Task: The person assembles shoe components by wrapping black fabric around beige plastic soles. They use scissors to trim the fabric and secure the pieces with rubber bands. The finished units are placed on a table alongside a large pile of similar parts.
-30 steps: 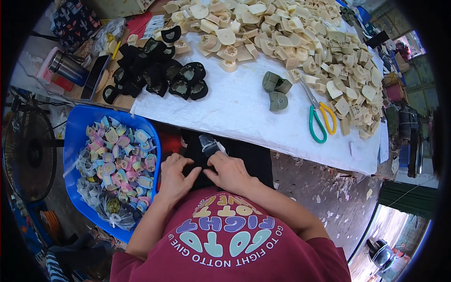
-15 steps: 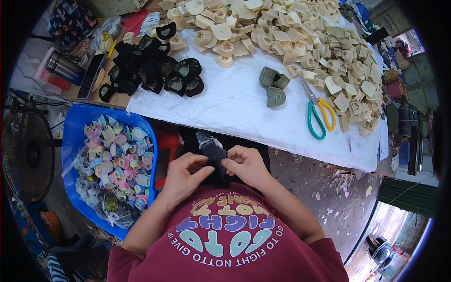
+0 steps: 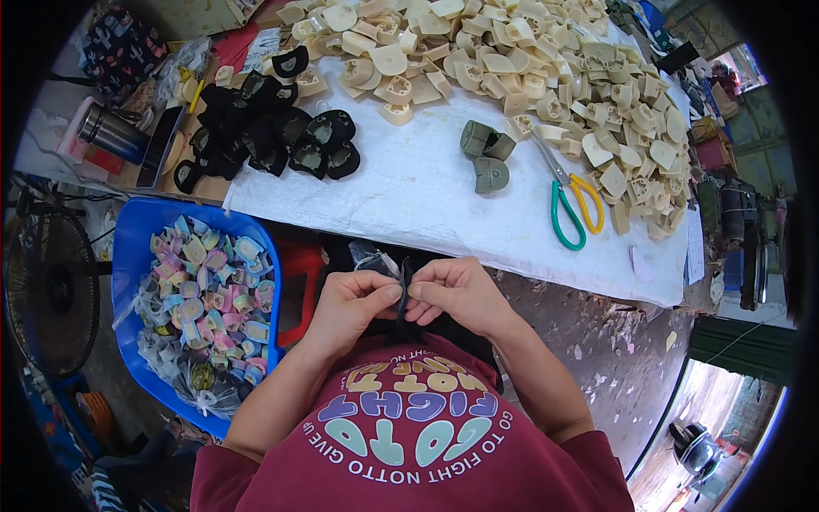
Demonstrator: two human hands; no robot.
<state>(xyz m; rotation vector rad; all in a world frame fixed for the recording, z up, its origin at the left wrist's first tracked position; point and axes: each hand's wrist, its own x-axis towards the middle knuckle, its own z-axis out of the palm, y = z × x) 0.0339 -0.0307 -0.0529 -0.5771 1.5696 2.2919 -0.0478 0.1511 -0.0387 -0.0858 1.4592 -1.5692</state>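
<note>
In front of my body a thin, dark, flexible piece [image 3: 404,286] is held edge-on, so its full shape does not show. My left hand [image 3: 354,307] pinches its left side between thumb and fingers. On the other side my right hand [image 3: 461,294] pinches it too, with the thumb tip close to the left one. Just behind the hands, over the lap, lies a clear plastic bag [image 3: 368,254], partly covered.
A white-covered table [image 3: 384,192] bears a heap of cream moulded pieces [image 3: 546,64], black cup-shaped pieces [image 3: 264,128], several olive ones [image 3: 490,173] and scissors [image 3: 562,180]. At left, a blue basket [image 3: 128,290] holds pastel pieces beside a red stool [image 3: 299,294] and a fan [image 3: 55,282].
The dark piece has turned from showing its flat face to standing edge-on. My left hand has moved slightly right and up, bringing both thumbs closer together.
</note>
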